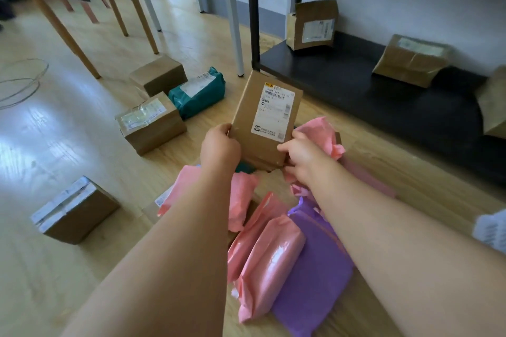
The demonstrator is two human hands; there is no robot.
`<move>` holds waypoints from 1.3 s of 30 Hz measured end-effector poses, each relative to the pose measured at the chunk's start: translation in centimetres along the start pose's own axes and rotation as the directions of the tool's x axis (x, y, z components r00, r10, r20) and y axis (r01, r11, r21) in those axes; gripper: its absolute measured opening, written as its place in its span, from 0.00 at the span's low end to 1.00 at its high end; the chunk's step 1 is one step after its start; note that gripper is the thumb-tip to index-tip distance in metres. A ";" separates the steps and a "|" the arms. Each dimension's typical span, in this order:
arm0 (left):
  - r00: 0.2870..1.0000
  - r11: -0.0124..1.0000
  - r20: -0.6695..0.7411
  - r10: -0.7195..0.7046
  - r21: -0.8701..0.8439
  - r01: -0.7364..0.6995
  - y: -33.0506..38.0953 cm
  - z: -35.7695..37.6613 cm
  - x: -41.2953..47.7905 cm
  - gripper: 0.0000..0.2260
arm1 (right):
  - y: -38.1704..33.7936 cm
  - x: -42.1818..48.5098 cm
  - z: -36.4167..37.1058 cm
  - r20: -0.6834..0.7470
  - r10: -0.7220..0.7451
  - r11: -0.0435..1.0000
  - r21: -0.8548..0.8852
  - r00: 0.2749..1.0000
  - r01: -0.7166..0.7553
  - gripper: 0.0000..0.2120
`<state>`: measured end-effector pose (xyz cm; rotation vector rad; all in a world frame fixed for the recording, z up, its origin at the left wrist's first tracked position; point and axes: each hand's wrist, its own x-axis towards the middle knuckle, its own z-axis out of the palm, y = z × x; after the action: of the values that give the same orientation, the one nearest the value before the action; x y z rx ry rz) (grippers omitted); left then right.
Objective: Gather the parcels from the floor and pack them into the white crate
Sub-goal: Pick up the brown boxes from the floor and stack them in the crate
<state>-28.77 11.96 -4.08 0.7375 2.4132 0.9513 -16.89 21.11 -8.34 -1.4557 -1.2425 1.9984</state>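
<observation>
two hands hold one brown box (267, 120) up above the floor. the left hand (219, 145) grips its left edge, the right hand (301, 156) its bottom right corner. pink bags (269, 262) lie under it.

Label (273, 112) on the held box (262, 128) reads "G511".

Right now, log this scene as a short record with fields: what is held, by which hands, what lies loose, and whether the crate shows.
held: labelled cardboard box, tilted up
left hand: grip on box's left edge
right hand: grip on box's lower right corner
near pile: pink mailer bags, purple mailer bag
floor, left: three cardboard boxes, teal mailer bag
black low shelf: brown paper parcels
white crate: not in view
</observation>
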 end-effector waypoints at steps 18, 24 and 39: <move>0.900 0.864 0.015 0.436 -0.285 -0.414 18.6 1.3 -16.7 0.20 | -12.0 -20.2 -17.5 -0.377 -0.395 0.917 -0.209 0.838 0.339 0.29; 0.813 0.790 0.110 0.571 -0.342 -0.509 25.6 3.7 -24.9 0.21 | -13.6 -29.3 -26.2 -0.534 -0.450 0.891 -0.317 0.716 0.324 0.26; 0.554 0.696 0.421 0.718 -0.448 -0.561 28.8 14.6 -39.8 0.17 | -7.7 -41.1 -41.7 -0.804 -0.165 0.984 -0.174 0.571 0.039 0.17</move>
<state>18.81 12.34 14.85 1.6130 1.4225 1.0736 35.39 13.73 18.19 -1.9730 -0.9802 0.8935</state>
